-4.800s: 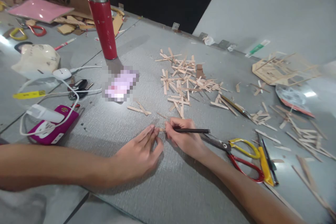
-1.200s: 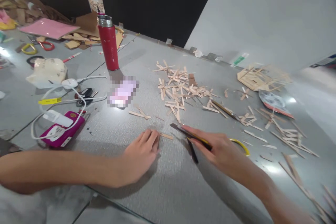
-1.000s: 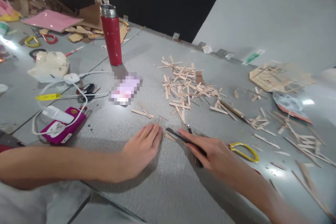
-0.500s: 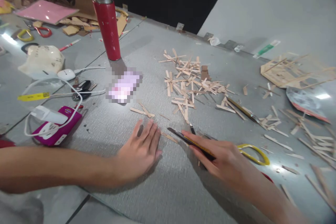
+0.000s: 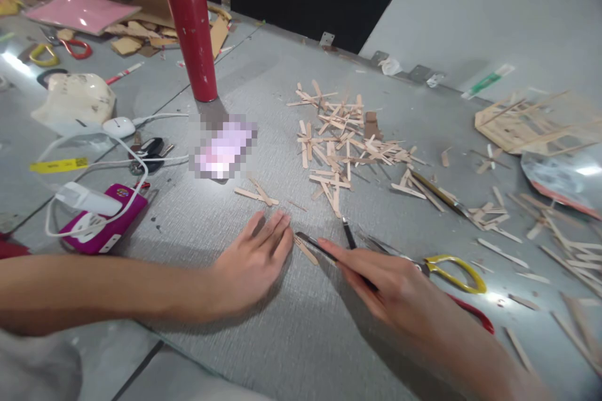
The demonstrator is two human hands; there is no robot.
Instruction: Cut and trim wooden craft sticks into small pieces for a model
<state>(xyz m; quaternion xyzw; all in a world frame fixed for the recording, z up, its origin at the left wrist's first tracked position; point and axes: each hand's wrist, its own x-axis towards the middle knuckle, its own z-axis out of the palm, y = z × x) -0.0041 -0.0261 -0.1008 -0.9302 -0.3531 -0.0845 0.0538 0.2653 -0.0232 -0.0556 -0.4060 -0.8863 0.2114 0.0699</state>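
Observation:
My right hand (image 5: 388,282) is closed around a craft knife (image 5: 318,247), its blade pointing left. The blade tip is at the upper end of a short wooden stick (image 5: 308,254) that has marks on it. My left hand (image 5: 254,266) lies flat on the grey tabletop (image 5: 273,357), fingers stretched out, just left of that stick. Whether its fingertips touch the stick I cannot tell. Two thin sticks (image 5: 256,194) lie crossed beyond my left fingers. Past the knife is a black pen-like tool (image 5: 348,233), and scissors (image 5: 456,274) with yellow and red handles lie partly under my right hand.
A pile of wooden sticks (image 5: 336,138) spreads beyond my hands, with a brownish-gold knife (image 5: 439,193) at its right. A red bottle (image 5: 195,44), a pixelated phone (image 5: 226,147) and a purple power strip (image 5: 122,225) with cables stand left. A wooden frame (image 5: 508,128) sits far right.
The knife in my right hand has come down and slightly left, its tip now at the stick. The stick has turned a little. My left hand stays flat, and the view has shifted slightly.

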